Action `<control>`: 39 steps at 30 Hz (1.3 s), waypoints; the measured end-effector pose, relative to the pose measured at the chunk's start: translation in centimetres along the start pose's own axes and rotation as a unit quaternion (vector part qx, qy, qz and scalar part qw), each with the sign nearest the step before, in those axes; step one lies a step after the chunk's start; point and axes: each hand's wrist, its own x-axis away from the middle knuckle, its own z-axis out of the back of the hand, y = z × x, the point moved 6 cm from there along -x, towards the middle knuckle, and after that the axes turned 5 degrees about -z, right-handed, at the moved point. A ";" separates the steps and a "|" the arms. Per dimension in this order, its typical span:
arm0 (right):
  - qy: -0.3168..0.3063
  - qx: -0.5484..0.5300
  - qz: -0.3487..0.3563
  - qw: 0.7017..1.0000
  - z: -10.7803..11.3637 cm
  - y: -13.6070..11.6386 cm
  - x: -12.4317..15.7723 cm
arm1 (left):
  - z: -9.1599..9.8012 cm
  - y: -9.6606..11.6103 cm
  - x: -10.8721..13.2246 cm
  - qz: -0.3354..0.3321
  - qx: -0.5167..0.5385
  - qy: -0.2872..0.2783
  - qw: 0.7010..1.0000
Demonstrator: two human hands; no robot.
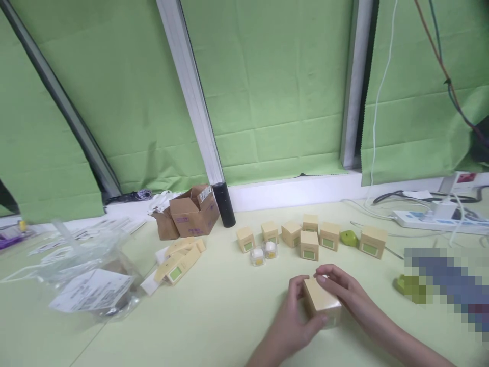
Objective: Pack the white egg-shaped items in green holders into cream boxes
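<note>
A small yellow cardboard box (pixel 323 298) is between my two hands at the front of the table. My left hand (pixel 292 321) wraps its left side, thumb across the near face and fingers at the far left corner. My right hand (pixel 344 288) lies along the right and far top edge, its fingers curled at the far end of the box. Part of the near face is hidden by the left thumb. Beyond my hands stand several similar yellow boxes (pixel 309 246) with green label windows. Two small clear cases with white and yellow contents (pixel 257 256) sit in front of them.
Flat unfolded yellow cartons (pixel 183 260) lie left of centre. Behind them are an open brown box (pixel 194 211) and a black cylinder (pixel 224 205). A clear plastic bag (pixel 95 285) lies far left. Green objects (pixel 349 238) and a power strip (pixel 416 220) with cables are on the right.
</note>
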 end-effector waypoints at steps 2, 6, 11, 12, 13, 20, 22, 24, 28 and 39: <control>-0.012 0.008 0.007 1.000 -0.2 0.1 -0.2 | 0.0 0.0 0.1 0.003 -0.006 -0.003 1.000; -0.001 -0.023 -0.008 1.000 -0.1 1.1 -0.8 | -0.1 0.6 -0.1 -0.013 -0.047 -0.003 0.999; 0.068 0.017 0.014 0.997 1.5 2.4 -1.6 | 3.1 0.8 1.1 0.004 -0.145 0.029 0.989; 0.080 0.049 0.029 0.995 1.9 2.5 -1.7 | 4.9 0.5 1.7 0.013 -0.170 0.055 0.984; 0.092 0.082 0.048 0.991 2.3 2.3 -1.8 | 7.1 0.1 2.3 0.029 -0.198 0.091 0.976; 0.109 0.258 0.213 0.936 3.0 -1.5 -4.2 | 21.4 -2.1 2.1 0.044 -0.309 0.277 0.909; 0.110 0.317 0.244 0.910 2.8 -2.6 -5.8 | 22.3 -1.9 0.8 0.028 -0.329 0.286 0.900; 0.109 0.371 0.260 0.885 2.6 -3.4 -7.5 | 22.0 -1.1 -0.1 0.010 -0.360 0.317 0.877; 0.107 0.447 0.283 0.842 1.7 -4.0 -8.9 | 18.4 0.6 -0.5 -0.036 -0.423 0.350 0.835; -0.116 0.452 0.355 0.810 -4.1 -1.4 0.5 | 9.9 -1.2 -2.2 -0.028 -0.459 0.166 0.872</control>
